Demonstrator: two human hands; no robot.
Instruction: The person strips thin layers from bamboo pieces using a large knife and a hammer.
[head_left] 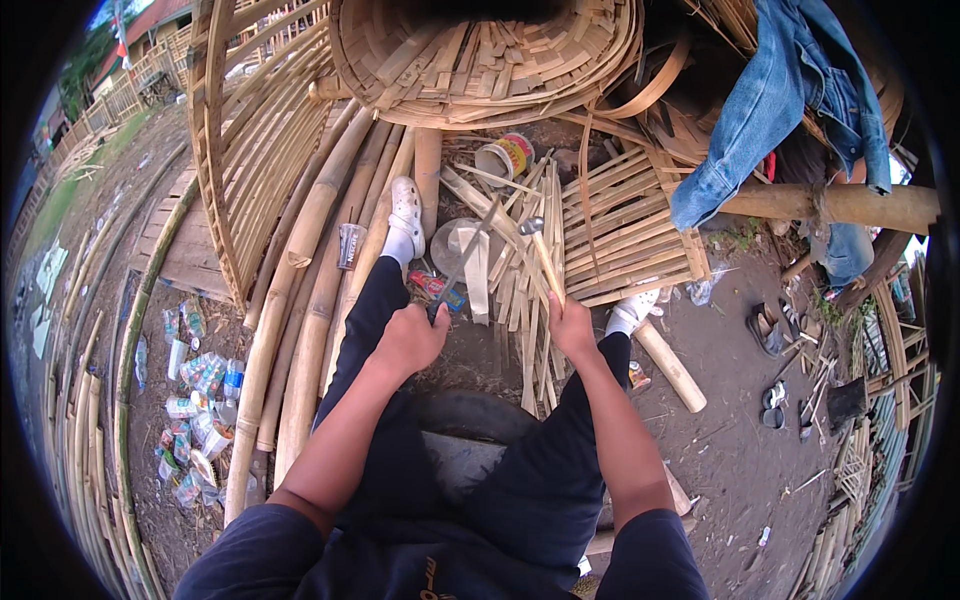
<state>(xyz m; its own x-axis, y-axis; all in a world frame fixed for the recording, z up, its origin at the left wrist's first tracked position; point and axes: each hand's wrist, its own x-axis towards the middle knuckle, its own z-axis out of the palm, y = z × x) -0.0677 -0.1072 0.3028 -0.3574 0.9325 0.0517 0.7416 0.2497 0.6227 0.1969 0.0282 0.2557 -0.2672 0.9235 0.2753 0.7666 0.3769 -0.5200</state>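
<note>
My left hand (pixel 412 338) is closed around the dark handle of a long knife (pixel 466 256), its blade slanting up and away to the right. In my right hand (pixel 572 328) is a hammer (pixel 544 258), gripped by its pale wooden handle with the metal head pointing away from me. Between the two tools, a pale flat piece of wood (pixel 474 278) stands on a round greyish surface. Loose split bamboo strips (pixel 528 345) lie in a heap beside and under the hammer. Neither tool visibly touches the wood.
Thick bamboo poles (pixel 312 250) run along the left, beside a curved slatted frame (pixel 262 165). A large woven basket (pixel 490 75) hangs over the far side. To the right are a bamboo slat panel (pixel 632 228), a denim garment (pixel 770 110) and sandals (pixel 768 330). Plastic litter (pixel 205 400) lies left.
</note>
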